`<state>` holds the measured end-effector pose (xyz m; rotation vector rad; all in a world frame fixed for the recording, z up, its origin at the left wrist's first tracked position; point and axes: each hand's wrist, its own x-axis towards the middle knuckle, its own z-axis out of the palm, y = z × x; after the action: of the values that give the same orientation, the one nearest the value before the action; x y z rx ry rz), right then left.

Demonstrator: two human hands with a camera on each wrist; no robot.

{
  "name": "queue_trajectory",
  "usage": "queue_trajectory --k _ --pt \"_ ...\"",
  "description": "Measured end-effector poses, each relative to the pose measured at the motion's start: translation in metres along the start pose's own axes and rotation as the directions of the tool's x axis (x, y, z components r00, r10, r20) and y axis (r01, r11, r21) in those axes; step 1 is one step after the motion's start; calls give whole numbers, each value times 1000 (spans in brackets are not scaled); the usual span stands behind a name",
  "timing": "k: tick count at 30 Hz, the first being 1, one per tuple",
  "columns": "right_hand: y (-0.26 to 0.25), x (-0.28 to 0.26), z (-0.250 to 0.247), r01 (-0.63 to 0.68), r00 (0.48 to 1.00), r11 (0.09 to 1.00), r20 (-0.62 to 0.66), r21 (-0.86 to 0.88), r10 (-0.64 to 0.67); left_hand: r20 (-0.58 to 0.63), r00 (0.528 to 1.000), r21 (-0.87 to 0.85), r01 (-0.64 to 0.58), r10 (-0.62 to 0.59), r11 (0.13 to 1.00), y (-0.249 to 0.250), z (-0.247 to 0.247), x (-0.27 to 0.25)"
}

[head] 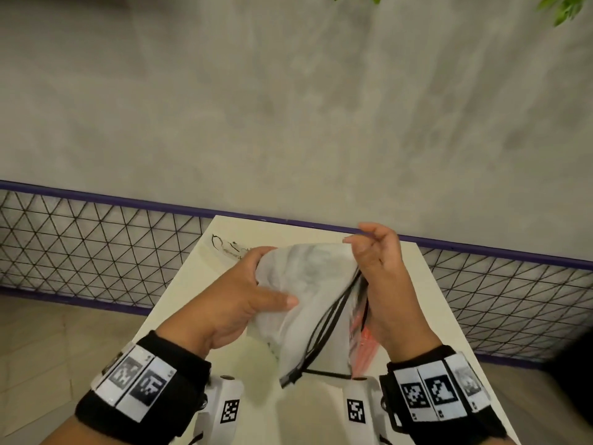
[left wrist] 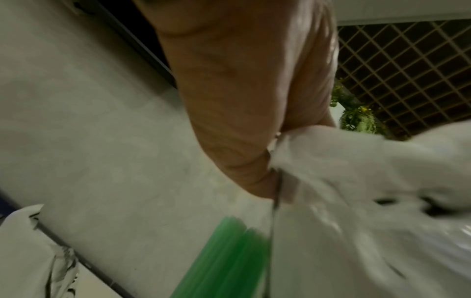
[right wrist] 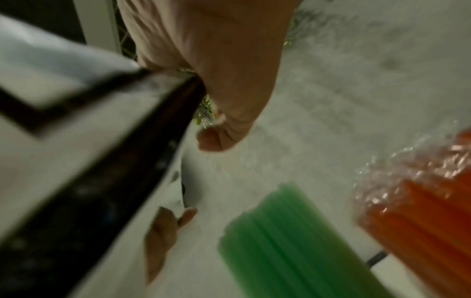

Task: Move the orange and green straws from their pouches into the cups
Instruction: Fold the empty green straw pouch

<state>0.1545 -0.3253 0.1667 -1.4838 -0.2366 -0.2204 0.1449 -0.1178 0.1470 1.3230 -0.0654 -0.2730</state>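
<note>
Both hands hold a white translucent pouch [head: 314, 284] with a black zip edge [head: 333, 319] up above the white table [head: 426, 284]. My left hand [head: 272, 277] grips its left side, thumb on the front. My right hand [head: 359, 242] pinches its upper right corner. In the right wrist view the pouch [right wrist: 76, 125] fills the left, with a green straw bundle [right wrist: 280, 242] and orange straws [right wrist: 420, 211] in crinkly clear wrap below. Orange straws [head: 362, 342] peek out under the pouch. The left wrist view shows the green straws [left wrist: 229, 262]. No cups are in view.
Another white pouch [head: 231, 248] with black markings lies at the table's far left. Behind the table runs a wire mesh fence [head: 96, 245] with a purple rail, then a grey wall [head: 288, 107]. Floor lies to both sides of the narrow table.
</note>
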Motion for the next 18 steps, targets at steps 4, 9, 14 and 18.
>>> queue_trajectory --k 4,9,14,18 --pt "7 -1 4 -375 922 903 185 212 339 -118 986 -57 -121 114 991 4 7 5" --pt "10 -2 5 -343 911 939 243 -2 333 -171 975 -34 -150 142 988 4 6 7" --pt "7 3 23 -165 980 924 -161 -346 115 -419 838 234 -273 350 933 -8 18 11" --pt "-6 -17 56 75 979 939 -152 -336 -133 -276 691 585 -430 668 687 -16 57 -2"
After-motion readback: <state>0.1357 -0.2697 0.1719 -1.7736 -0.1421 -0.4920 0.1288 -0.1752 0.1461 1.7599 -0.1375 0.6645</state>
